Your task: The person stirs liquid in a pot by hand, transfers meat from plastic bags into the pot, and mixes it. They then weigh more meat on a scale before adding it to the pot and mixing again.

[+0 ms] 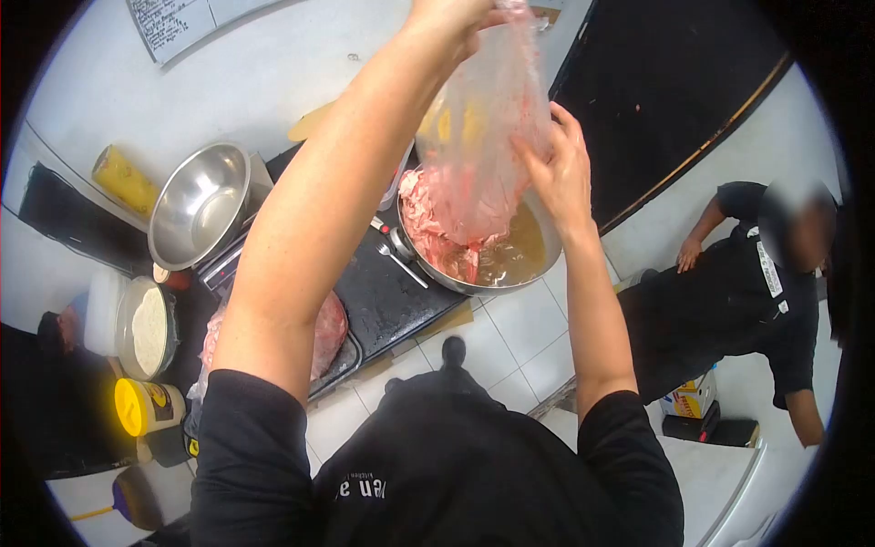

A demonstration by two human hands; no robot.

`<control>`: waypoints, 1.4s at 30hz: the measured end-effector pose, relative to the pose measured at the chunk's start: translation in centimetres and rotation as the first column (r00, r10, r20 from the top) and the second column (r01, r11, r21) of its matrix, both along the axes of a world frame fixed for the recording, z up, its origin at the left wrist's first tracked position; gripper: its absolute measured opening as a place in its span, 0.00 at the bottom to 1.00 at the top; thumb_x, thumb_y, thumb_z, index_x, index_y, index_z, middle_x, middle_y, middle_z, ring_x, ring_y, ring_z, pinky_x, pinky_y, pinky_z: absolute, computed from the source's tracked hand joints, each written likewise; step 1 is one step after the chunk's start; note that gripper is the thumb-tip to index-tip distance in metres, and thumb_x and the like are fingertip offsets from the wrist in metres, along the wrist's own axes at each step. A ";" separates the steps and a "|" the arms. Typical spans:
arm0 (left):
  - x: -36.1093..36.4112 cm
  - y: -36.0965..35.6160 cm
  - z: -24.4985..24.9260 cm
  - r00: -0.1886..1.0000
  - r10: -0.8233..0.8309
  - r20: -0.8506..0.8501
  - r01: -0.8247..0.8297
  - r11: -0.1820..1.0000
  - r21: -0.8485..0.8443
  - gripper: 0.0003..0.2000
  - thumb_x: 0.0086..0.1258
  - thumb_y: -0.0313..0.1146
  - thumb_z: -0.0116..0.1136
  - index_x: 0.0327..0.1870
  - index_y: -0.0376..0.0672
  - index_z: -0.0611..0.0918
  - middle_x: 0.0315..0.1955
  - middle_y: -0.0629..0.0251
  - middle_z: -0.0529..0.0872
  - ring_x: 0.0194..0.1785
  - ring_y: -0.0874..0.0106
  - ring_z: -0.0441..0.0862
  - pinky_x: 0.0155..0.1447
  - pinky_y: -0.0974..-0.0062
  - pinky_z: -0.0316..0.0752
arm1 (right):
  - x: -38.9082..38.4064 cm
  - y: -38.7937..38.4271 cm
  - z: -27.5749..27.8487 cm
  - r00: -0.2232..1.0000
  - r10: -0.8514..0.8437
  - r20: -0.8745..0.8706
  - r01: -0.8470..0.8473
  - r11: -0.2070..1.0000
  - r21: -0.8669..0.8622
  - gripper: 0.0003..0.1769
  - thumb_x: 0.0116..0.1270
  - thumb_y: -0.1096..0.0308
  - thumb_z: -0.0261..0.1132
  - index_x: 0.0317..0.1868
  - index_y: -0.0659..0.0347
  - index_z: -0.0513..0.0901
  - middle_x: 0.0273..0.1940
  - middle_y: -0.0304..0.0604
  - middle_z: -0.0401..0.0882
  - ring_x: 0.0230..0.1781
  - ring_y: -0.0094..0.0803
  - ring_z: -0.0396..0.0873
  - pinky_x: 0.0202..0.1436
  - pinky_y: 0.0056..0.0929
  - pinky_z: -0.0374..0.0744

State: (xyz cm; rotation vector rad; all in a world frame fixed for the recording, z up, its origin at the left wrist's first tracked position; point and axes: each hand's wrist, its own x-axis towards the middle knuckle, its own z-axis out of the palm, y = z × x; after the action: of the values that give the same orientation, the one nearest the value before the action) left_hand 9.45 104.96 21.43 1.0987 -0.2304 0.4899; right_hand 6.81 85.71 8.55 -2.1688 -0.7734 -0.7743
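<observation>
A clear plastic bag (pixel 488 100) hangs upside down over a large metal bowl (pixel 553 255). My left hand (pixel 460 23), partly cut off by the upper frame edge, grips the raised end of the bag. My right hand (pixel 563 173) holds the bag's right side, thumb and fingers against the plastic. Pale pink raw meat (pixel 447 214) spills from the bag's low end into the bowl. Cloudy yellowish liquid (pixel 515 251) shows in the bowl's right part.
On the black counter (pixel 383 301) lie a fork (pixel 401 264) and a tray with bagged meat (pixel 328 337). An empty steel bowl (pixel 200 205), a container of white powder (pixel 150 328) and a yellow-lidded tub (pixel 146 407) stand left. Another person (pixel 729 283) stands at right.
</observation>
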 end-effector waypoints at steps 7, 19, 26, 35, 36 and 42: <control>-2.2 4.3 -0.4 0.995 0.070 -0.074 -0.055 0.981 0.187 0.15 0.76 0.38 0.51 0.46 0.31 0.76 0.40 0.58 0.79 0.45 0.63 0.81 0.49 0.68 0.83 | 2.4 0.0 4.4 0.923 -0.013 -0.385 -0.019 0.997 -0.080 0.16 0.63 0.63 0.68 0.46 0.64 0.85 0.31 0.44 0.86 0.33 0.33 0.84 0.39 0.30 0.79; -8.6 7.2 -12.5 0.688 -0.008 -0.725 0.011 1.000 -0.002 0.48 0.65 0.66 0.53 0.70 0.29 0.57 0.62 0.38 0.68 0.56 0.41 0.78 0.52 0.47 0.81 | 7.4 0.9 2.6 0.367 0.754 -0.544 -0.212 0.638 0.740 0.14 0.74 0.69 0.57 0.57 0.64 0.76 0.46 0.44 0.82 0.45 0.31 0.82 0.51 0.32 0.82; -10.9 -0.4 -27.0 0.716 -0.693 -0.085 0.548 0.633 -0.546 0.49 0.63 0.72 0.46 0.74 0.39 0.56 0.72 0.48 0.61 0.69 0.39 0.64 0.67 0.39 0.64 | -0.5 4.7 -5.9 -0.309 0.927 -0.214 0.058 0.243 0.968 0.16 0.73 0.62 0.56 0.56 0.59 0.77 0.49 0.42 0.82 0.49 0.31 0.82 0.54 0.36 0.81; -10.4 -0.9 -30.8 0.882 -0.210 -0.422 0.094 0.956 -0.279 0.28 0.64 0.36 0.66 0.64 0.40 0.71 0.55 0.61 0.81 0.54 0.67 0.81 0.56 0.65 0.79 | -2.0 -3.0 -18.1 -0.226 0.699 -0.679 -0.113 0.673 0.731 0.12 0.71 0.72 0.59 0.53 0.62 0.80 0.47 0.39 0.82 0.50 0.28 0.81 0.53 0.32 0.81; -10.8 -0.5 -30.9 0.877 -0.214 -0.430 0.095 0.955 -0.281 0.27 0.64 0.34 0.66 0.64 0.40 0.72 0.53 0.62 0.82 0.53 0.69 0.82 0.56 0.67 0.79 | -1.8 -3.1 -19.4 -0.089 0.742 -0.665 -0.117 0.655 0.746 0.12 0.66 0.72 0.64 0.50 0.63 0.82 0.42 0.41 0.83 0.44 0.30 0.82 0.48 0.30 0.81; -14.1 1.5 -29.6 0.959 0.091 -0.269 0.120 0.729 0.674 0.20 0.59 0.24 0.64 0.54 0.36 0.80 0.52 0.58 0.83 0.54 0.65 0.82 0.59 0.70 0.74 | -3.1 -0.6 -18.8 0.688 0.380 -0.618 -0.233 0.922 0.308 0.12 0.60 0.75 0.65 0.45 0.64 0.83 0.36 0.43 0.81 0.35 0.30 0.80 0.42 0.29 0.79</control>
State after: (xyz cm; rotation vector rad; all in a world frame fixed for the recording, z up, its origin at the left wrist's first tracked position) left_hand -4.64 106.49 -8.21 1.8864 -0.1657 0.2129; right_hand 3.69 85.11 -10.24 -1.8484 -0.6071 0.1274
